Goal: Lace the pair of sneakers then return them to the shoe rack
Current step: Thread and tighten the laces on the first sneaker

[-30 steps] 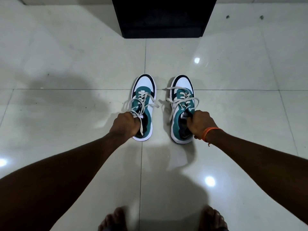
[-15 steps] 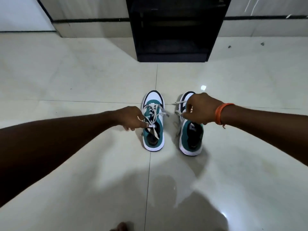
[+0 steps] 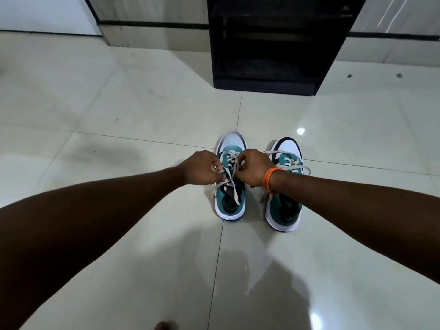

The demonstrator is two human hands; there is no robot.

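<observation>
A person's left hand (image 3: 202,168) and right hand (image 3: 252,167) pinch the grey laces (image 3: 232,184) of the left sneaker (image 3: 229,201), fingers clenched on the strands above its tongue. Just right of the right hand's fingers, the right sneaker (image 3: 284,206) sits with its own lace loose, apparently untied. Both shoes rest on the tiled floor (image 3: 119,115). Beyond the fingers stands the black shoe rack (image 3: 266,84); its shelves look dark, their contents impossible to tell. Lacing seems unfinished; returning all 2 shoes remains.

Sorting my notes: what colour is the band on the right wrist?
Orange; the thin wristband shows clearly in the head view.
</observation>
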